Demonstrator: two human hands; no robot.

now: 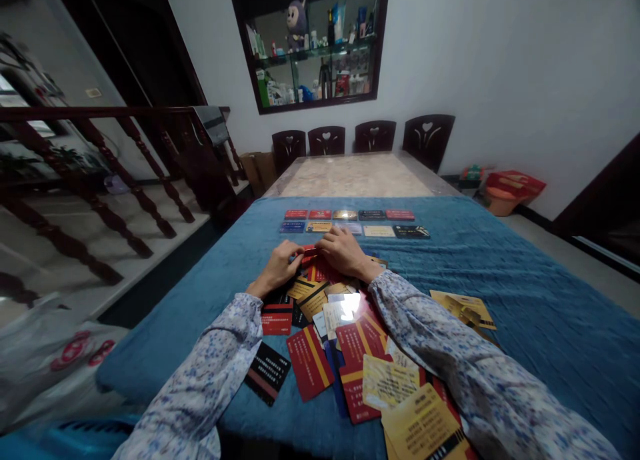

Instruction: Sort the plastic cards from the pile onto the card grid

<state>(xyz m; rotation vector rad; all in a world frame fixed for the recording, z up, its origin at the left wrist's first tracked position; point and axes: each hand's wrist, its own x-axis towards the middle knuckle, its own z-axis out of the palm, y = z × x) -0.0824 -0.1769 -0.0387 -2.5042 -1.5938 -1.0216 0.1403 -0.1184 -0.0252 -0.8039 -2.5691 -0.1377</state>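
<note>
Flower-patterned sleeves (205, 367) occupy the lower foreground, with a gold card (423, 423) showing its printed back between them at the near edge. Our work surface is a blue cloth (500, 260), lightly creased at right, covering the near part of the table; beyond it, a pale marbled tabletop (350, 175) extends toward the wall. At mid-cloth we locate a red card (311, 251) above the near pile. Our left hand (280, 263) pinches its left end between thumb and finger; our right hand (345, 250) curves over its right end, and we cannot tell whether those fingertips close on it. Below our hands, an overlapping pile of cards (310, 363) spreads in red, gold, black and white. Beyond them, two rows of cards (379, 231) lie side by side, five per row. Four dark chairs (327, 141) with heart cutouts stand at the table's far end, below a wall niche (310, 47) with glass shelves and a purple plush toy (297, 23). At left stands a wooden railing (95, 140), with white plastic bags (55, 360) nearer us; at right, an orange tub (501, 201) stands on the floor.
</note>
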